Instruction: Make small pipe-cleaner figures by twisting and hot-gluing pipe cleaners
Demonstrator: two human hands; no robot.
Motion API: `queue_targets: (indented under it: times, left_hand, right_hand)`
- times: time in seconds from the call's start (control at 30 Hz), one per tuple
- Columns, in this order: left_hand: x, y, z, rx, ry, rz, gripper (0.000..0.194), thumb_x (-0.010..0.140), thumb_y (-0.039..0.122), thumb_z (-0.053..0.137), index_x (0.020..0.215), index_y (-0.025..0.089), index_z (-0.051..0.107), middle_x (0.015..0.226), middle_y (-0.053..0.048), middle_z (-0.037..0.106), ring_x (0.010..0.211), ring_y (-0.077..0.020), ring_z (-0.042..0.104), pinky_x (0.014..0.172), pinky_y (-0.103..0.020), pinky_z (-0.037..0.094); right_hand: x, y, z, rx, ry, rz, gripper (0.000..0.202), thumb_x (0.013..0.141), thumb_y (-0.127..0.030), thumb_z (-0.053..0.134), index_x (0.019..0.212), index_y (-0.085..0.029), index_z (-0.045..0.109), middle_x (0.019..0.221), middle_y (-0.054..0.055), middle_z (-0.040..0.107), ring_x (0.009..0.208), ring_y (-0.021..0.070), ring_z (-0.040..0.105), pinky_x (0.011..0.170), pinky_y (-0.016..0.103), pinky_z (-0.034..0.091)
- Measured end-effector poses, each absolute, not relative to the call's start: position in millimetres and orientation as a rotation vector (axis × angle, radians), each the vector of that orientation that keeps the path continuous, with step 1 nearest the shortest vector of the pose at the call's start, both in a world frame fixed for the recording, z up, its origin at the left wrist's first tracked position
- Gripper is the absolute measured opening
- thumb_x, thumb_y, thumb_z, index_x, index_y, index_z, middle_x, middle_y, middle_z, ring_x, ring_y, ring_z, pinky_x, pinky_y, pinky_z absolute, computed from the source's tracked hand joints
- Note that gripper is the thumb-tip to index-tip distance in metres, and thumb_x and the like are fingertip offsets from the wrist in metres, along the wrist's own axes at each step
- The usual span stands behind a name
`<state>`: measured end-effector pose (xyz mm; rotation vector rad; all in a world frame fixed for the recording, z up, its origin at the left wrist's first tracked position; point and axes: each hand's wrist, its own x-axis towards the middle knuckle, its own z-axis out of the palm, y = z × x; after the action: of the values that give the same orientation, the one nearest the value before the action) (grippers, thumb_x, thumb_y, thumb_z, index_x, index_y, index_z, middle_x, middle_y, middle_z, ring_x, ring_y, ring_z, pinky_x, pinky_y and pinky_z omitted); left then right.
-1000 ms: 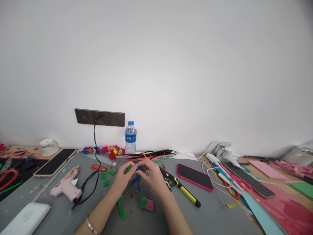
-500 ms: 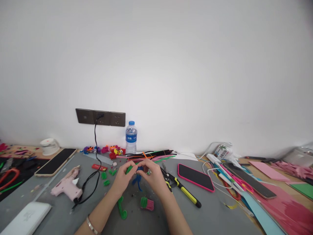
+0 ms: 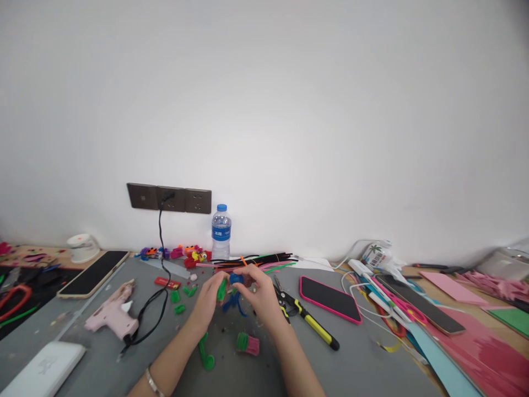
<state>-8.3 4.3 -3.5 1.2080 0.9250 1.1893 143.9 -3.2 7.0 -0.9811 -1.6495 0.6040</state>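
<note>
Fingers of my left hand (image 3: pixel 210 298) are closed on a small green fuzzy piece (image 3: pixel 222 289). Close beside it, my right hand (image 3: pixel 257 288) pinches a blue fuzzy piece (image 3: pixel 236 278) between thumb and finger. Below the hands lies a blue pipe cleaner shape (image 3: pixel 233 302), partly hidden. Nearer the front of the grey mat are a curled green piece (image 3: pixel 206 353) and a green and pink bundle (image 3: pixel 248 343). Small green pieces (image 3: pixel 176 296) lie left of my left hand.
A pink glue gun (image 3: pixel 111 314) with a black cord rests at left, near two phones. Behind my hands stand a water bottle (image 3: pixel 221 231) and loose pipe cleaners (image 3: pixel 264 260). Yellow-black pliers (image 3: pixel 316 325) and a pink-edged phone (image 3: pixel 330 299) lie right; coloured sheets are farther right.
My hands have drawn slightly apart at the fingertips. The green piece has turned more upright, and the blue piece in my right hand shows more clearly.
</note>
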Motion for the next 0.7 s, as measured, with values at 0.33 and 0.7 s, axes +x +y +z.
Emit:
queue_targets:
  times: [0.33,0.7]
  left_hand:
    - [-8.5,5.4,-1.2,0.998,0.924,1.156,0.037,0.068,0.045,0.074,0.095,0.02,0.071,0.088,-0.005,0.065,0.056,-0.01,0.048,0.043,-0.02,0.035]
    - [-12.8,8.9,-1.8,0.656,0.791,1.145,0.023,0.07,0.027,0.079,0.089,0.017,0.076,0.091,-0.005,0.074,0.078,-0.0144,0.066,0.072,-0.022,0.054]
  right_hand:
    - [150.9,4.7,1.9,-0.959,-1.474,0.657,0.024,0.078,-0.024,0.066,0.101,-0.022,0.072,0.073,0.001,0.058,0.062,0.0145,0.05,0.059,0.027,0.043]
    - [147.7,5.2,1.0,-0.964,-1.448,0.676,0.018,0.075,-0.025,0.068,0.092,-0.02,0.072,0.074,0.001,0.06,0.062,0.0139,0.052,0.058,0.026,0.044]
